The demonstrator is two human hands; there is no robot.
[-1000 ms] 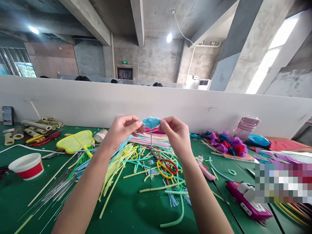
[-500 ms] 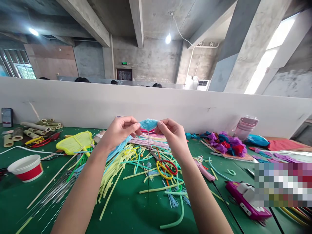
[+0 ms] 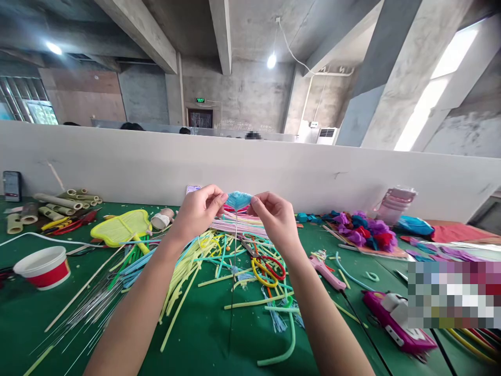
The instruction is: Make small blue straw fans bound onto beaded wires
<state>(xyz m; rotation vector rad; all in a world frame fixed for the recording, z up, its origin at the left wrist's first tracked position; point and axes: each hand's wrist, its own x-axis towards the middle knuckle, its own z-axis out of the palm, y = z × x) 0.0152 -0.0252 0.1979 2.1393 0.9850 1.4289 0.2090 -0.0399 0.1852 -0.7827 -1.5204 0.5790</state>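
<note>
Between my two hands a fuzzy blue petal-shaped piece (image 3: pixel 238 199) is held up, with a thin wire stem (image 3: pixel 235 256) hanging from its underside. My left hand (image 3: pixel 202 210) pinches its left end between thumb and fingers. On the other side my right hand (image 3: pixel 274 213) grips the right end the same way. Below them, yellow and red handled scissors (image 3: pixel 267 270) lie among yellow chenille stems (image 3: pixel 183 277) and pink ones (image 3: pixel 246 225). A pink glue gun (image 3: pixel 327 271) rests right of my right forearm.
To the left are a paper cup (image 3: pixel 42 267), a yellow fan-shaped piece (image 3: pixel 122 228), thin metal wires (image 3: pixel 88 308), pliers (image 3: pixel 70 224) and bamboo pieces (image 3: pixel 62 203). Purple and red flowers (image 3: pixel 364 230), a pink bottle (image 3: pixel 395 205) and a magenta device (image 3: pixel 401 321) are at right. A white partition (image 3: pixel 332 180) stands behind.
The lower end of the wire stem has swung toward me and slightly left. Both hands keep their pinch on the blue piece, the left one shifting slightly.
</note>
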